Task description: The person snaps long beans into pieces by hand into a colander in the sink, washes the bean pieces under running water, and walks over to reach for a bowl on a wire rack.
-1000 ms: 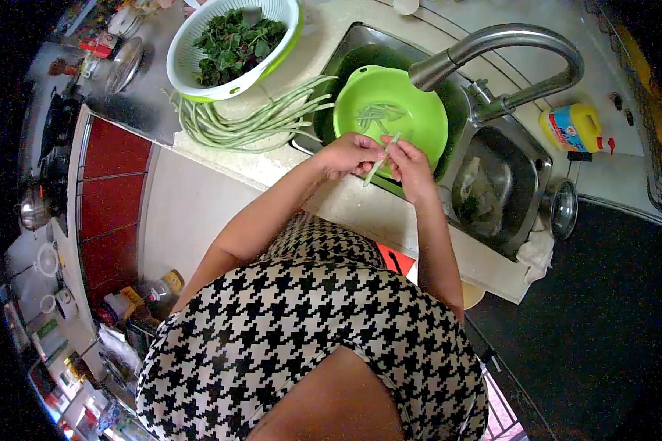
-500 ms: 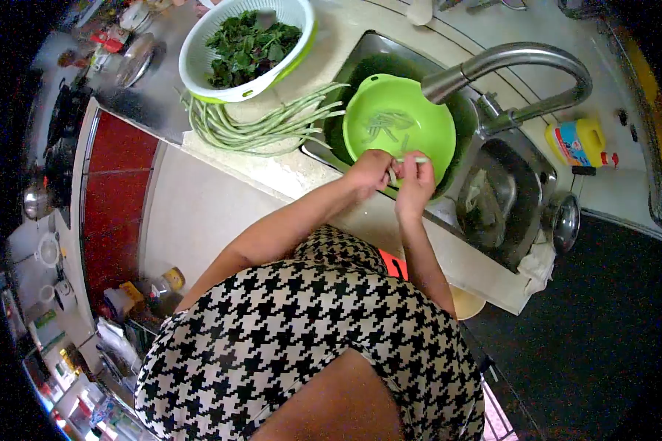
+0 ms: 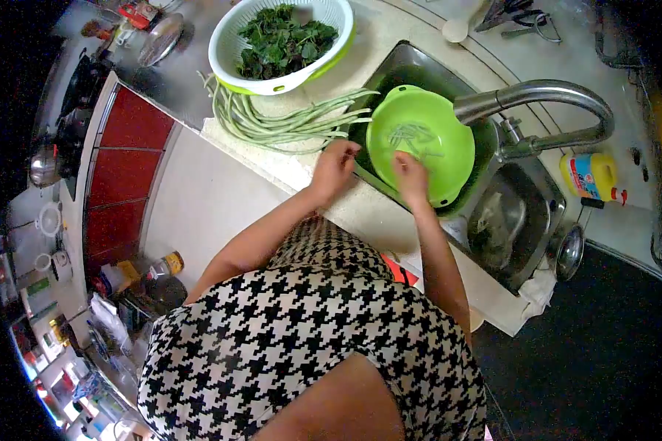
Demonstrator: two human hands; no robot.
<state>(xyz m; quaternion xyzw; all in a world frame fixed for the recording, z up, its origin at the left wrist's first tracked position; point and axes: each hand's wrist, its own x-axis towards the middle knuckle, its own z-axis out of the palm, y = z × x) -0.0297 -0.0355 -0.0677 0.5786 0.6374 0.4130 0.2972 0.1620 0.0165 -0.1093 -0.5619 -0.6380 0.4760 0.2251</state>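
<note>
My left hand [image 3: 335, 173] is at the counter's front edge, just below the tips of a bunch of long green beans [image 3: 272, 126]. Its fingers are curled closed, and whatever they may hold is hidden. Over the near side of a bright green bowl [image 3: 454, 140] is my right hand [image 3: 412, 178], its fingers smeared by motion. Short cut bean pieces [image 3: 410, 135] lie in the bottom of the bowl, which sits in the left sink basin [image 3: 406, 59].
A white colander [image 3: 224, 51] of dark leafy greens [image 3: 287, 42] stands behind the beans. The faucet [image 3: 544, 88] arches over the bowl's right side. Right of it are a second basin [image 3: 504, 257] and a yellow bottle [image 3: 602, 175].
My hands were together over the bowl's near rim with a bean piece between them. They have parted: the left toward the long beans, the right over the bowl. The view has shifted slightly.
</note>
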